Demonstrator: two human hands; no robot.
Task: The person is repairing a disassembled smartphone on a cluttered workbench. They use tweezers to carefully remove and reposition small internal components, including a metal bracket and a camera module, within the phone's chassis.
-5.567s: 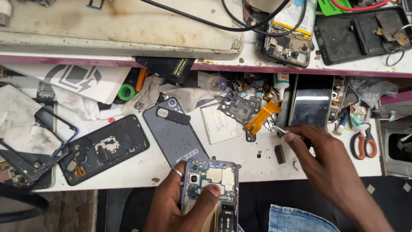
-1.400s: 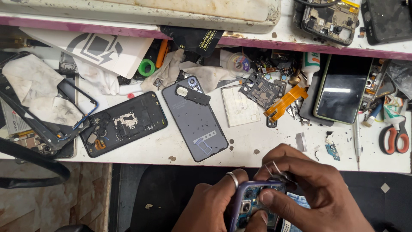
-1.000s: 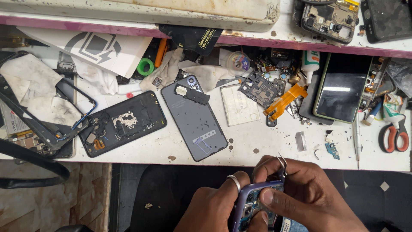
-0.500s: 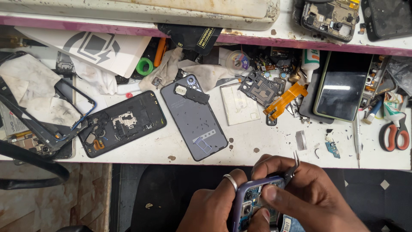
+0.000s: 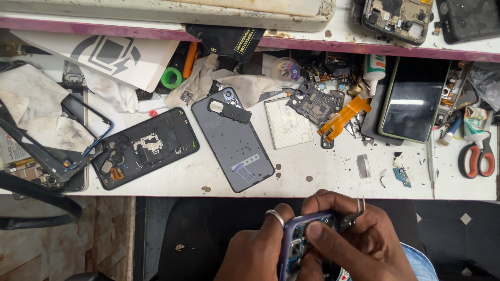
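Below bench, tweezers (image 5: 354,214) now raised.

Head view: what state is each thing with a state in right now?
Opened phone: back off, held in both hands.
Left hand: gripping the phone.
Right hand: holding tweezers.
Grey back cover: detached, flat on bench.
Scissors: closed.
Dark phone: screen off.
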